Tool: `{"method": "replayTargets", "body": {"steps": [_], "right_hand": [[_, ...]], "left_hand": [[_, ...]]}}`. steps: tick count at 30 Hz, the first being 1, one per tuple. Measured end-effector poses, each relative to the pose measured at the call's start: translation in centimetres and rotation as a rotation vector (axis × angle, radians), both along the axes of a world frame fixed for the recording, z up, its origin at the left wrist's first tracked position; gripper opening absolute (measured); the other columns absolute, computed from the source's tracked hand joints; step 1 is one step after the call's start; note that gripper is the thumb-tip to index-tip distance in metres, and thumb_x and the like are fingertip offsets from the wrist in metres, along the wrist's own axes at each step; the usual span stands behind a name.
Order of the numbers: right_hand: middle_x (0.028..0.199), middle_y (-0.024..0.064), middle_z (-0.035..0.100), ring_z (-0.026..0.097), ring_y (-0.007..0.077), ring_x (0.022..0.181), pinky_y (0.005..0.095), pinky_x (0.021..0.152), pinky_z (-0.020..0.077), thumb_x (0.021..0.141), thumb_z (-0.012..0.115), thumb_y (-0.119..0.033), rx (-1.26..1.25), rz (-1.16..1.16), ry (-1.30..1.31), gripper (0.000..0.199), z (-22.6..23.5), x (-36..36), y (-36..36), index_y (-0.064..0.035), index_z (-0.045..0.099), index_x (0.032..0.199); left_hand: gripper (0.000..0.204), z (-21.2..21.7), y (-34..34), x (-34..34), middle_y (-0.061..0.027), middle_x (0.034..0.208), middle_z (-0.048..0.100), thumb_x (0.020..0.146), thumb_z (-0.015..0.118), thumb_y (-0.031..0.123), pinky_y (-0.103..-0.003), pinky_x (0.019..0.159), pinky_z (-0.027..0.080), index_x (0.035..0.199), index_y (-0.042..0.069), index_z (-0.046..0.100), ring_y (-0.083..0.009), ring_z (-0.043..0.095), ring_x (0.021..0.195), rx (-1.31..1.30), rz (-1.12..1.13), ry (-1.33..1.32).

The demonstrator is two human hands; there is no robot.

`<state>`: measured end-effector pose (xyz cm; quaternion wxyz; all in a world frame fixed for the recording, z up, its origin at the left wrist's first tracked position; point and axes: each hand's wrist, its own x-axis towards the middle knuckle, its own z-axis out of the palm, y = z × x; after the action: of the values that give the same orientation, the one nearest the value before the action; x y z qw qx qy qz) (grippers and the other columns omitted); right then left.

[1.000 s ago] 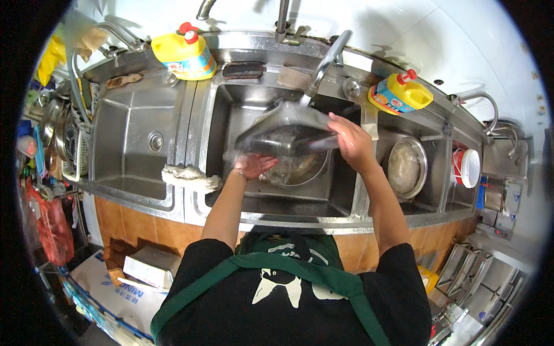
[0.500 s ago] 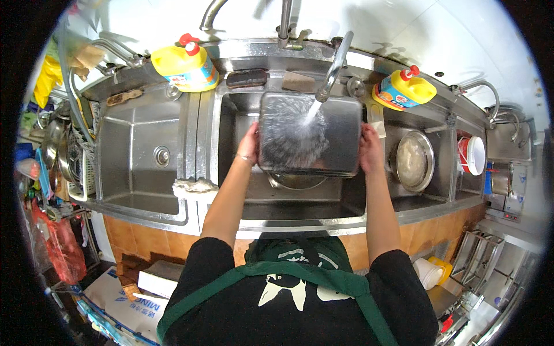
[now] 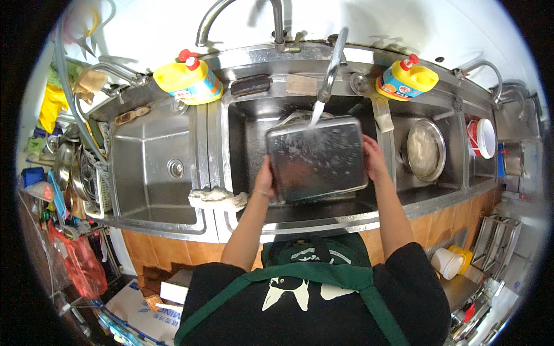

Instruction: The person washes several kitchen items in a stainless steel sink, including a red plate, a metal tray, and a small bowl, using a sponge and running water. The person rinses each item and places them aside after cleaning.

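Left sink basin (image 3: pixel 153 167): steel, with a round drain. White rag (image 3: pixel 216 198): draped over the divider between the left and middle basins. Two yellow detergent bottles with red caps: one (image 3: pixel 189 81) on the ledge behind the left basin, one (image 3: pixel 407 81) behind the right. Dark sponge (image 3: pixel 250 85): lay on the back ledge. Round steel pan (image 3: pixel 426 150): sat in the right basin. Red-and-white tub (image 3: pixel 482 138): stood at far right. Stacked white bowls (image 3: pixel 447 263): lower right.
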<state>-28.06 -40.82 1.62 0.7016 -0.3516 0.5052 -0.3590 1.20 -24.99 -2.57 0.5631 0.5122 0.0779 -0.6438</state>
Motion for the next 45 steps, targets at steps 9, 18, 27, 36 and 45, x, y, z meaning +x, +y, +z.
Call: {"method": "replayTargets", "body": {"steps": [9,18,27,36,45], "right_hand": [[0.091,0.001,0.06,0.054,0.0114,0.075,0.0241,0.065,0.0435,0.089,0.048,-0.017,-0.115,0.117,0.284,0.031,-1.6,5.0,-3.7,-0.0066,0.052,0.117],[0.114,0.0139,0.057,0.048,0.026,0.114,0.0401,0.095,0.0395,0.088,0.041,-0.015,-1.335,0.656,1.344,0.027,10.8,15.7,-15.5,-0.0018,0.06,0.101],[0.115,0.0118,0.058,0.053,0.0226,0.109,0.0348,0.09,0.042,0.088,0.055,-0.023,-1.099,0.297,0.702,0.029,3.6,7.7,-10.1,0.0006,0.06,0.105],[0.15,0.0053,0.006,0.004,0.0244,0.139,0.0612,0.104,0.011,0.065,0.051,-0.077,0.729,0.26,-0.358,0.11,-3.1,6.4,8.3,-0.0123,0.011,0.144],[0.141,0.0128,0.028,0.033,0.0264,0.126,0.0534,0.103,0.0254,0.059,0.068,-0.06,0.229,0.539,-0.145,0.113,-2.8,24.4,16.7,-0.0035,0.013,0.139]], "left_hand": [[0.059,5.8,-2.3,3.8,-0.0084,0.089,0.063,0.089,0.044,0.053,-0.031,0.071,0.048,0.104,-0.002,0.058,-0.0175,0.059,0.076,-0.069,0.104,-0.353],[0.064,12.2,6.3,5.8,-0.0105,0.1,0.062,0.089,0.04,0.057,-0.028,0.079,0.046,0.111,-0.001,0.057,-0.0177,0.058,0.09,0.069,0.437,-0.633],[0.065,15.4,9.1,1.4,-0.0038,0.066,0.056,0.082,0.046,0.064,-0.028,0.04,0.039,0.086,0.001,0.06,-0.0141,0.052,0.049,0.2,0.73,-0.733],[0.054,16.4,8.7,-1.3,-0.0121,0.074,0.062,0.093,0.034,0.051,-0.033,0.071,0.048,0.093,0.005,0.063,-0.02,0.058,0.07,0.234,0.002,-1.213],[0.051,19.9,13.1,1.1,-0.0143,0.085,0.055,0.076,0.065,0.037,-0.042,0.063,0.043,0.113,0.01,0.043,-0.0302,0.057,0.076,-0.456,0.225,-1.471]]}}
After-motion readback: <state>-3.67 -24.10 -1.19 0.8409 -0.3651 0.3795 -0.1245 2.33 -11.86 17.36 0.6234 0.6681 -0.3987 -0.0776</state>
